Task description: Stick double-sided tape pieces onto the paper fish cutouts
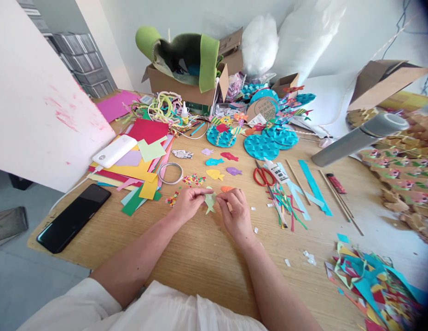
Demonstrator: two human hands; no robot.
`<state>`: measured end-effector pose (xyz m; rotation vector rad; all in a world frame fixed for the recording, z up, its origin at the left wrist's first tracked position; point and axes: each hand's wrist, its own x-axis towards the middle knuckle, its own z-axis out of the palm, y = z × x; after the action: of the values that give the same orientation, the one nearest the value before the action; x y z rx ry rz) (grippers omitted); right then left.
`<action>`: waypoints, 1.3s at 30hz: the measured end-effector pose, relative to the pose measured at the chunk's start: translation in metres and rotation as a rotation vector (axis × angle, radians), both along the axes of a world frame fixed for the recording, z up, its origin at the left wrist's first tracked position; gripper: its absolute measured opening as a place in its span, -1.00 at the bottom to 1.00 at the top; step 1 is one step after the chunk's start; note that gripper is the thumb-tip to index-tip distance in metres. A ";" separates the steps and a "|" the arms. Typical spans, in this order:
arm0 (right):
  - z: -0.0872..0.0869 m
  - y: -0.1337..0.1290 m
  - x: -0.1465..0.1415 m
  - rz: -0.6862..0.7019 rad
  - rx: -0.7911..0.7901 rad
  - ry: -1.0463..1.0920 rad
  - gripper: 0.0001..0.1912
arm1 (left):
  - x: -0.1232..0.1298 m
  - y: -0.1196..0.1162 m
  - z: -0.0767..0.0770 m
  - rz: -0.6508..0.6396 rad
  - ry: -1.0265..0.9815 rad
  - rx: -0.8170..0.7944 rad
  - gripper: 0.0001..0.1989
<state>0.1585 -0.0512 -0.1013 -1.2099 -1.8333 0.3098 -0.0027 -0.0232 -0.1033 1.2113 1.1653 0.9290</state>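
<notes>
A pale green paper fish point(210, 203), tail toward me, is pinched at its left edge by my left hand point(187, 203). At the fish's right edge, the thumb and fingers of my right hand point(236, 215) are pressed together; whatever they hold is too small to make out. An orange paper fish point(227, 188) lies partly hidden behind that hand. Beyond my fingers are cut-out fish in yellow point(215, 174), blue point(214, 162), red point(229, 156) and purple point(234, 171). Small coloured paper bits point(194, 179) lie beside my left hand.
Red-handled scissors point(264, 176), a glue bottle point(276, 171) and paper strips point(286, 207) lie to the right. A tape roll point(170, 174), stacked coloured paper point(145, 168) and a black phone point(74, 218) are left. A grey flask point(359, 139) and paper scraps point(376, 285) occupy the right side.
</notes>
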 end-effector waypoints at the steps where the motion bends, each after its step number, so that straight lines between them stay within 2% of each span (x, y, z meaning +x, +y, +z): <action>1: 0.000 -0.001 0.000 -0.017 0.005 0.022 -0.87 | 0.000 0.000 -0.001 0.008 -0.010 -0.001 -0.71; 3: 0.000 -0.002 0.001 -0.060 0.008 0.071 -0.86 | 0.000 0.001 -0.002 0.016 -0.025 0.002 -0.71; 5: -0.002 -0.003 0.001 -0.099 0.005 0.119 -0.77 | 0.000 0.002 -0.004 0.011 -0.046 0.004 -0.71; 8: -0.004 -0.003 0.001 -0.087 0.003 0.133 -0.70 | 0.000 0.002 -0.007 0.010 -0.082 0.025 -0.71; 12: -0.003 -0.002 -0.002 -0.015 -0.001 0.082 -0.72 | 0.000 0.001 -0.010 0.017 -0.008 0.134 -0.69; 16: -0.001 -0.002 -0.006 -0.003 0.025 -0.013 -0.81 | -0.001 -0.002 -0.009 0.011 0.112 0.221 -0.68; 20: -0.001 -0.003 -0.007 -0.007 0.047 -0.130 -0.86 | 0.001 -0.005 -0.007 -0.026 0.128 0.219 -0.69; 28: -0.001 -0.005 -0.007 -0.015 0.071 -0.206 -0.84 | 0.001 -0.006 -0.012 -0.050 0.077 0.188 -0.68; 34: -0.001 -0.005 -0.009 -0.024 0.067 -0.227 -0.88 | 0.002 -0.008 -0.004 -0.065 0.147 0.229 -0.71; 39: -0.004 -0.004 -0.009 -0.055 0.073 -0.263 -0.84 | 0.005 -0.008 -0.001 -0.066 0.113 0.206 -0.73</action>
<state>0.1490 -0.0552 -0.1049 -1.2966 -2.0112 0.0537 0.0022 -0.0315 -0.1039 1.4756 1.1308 0.9583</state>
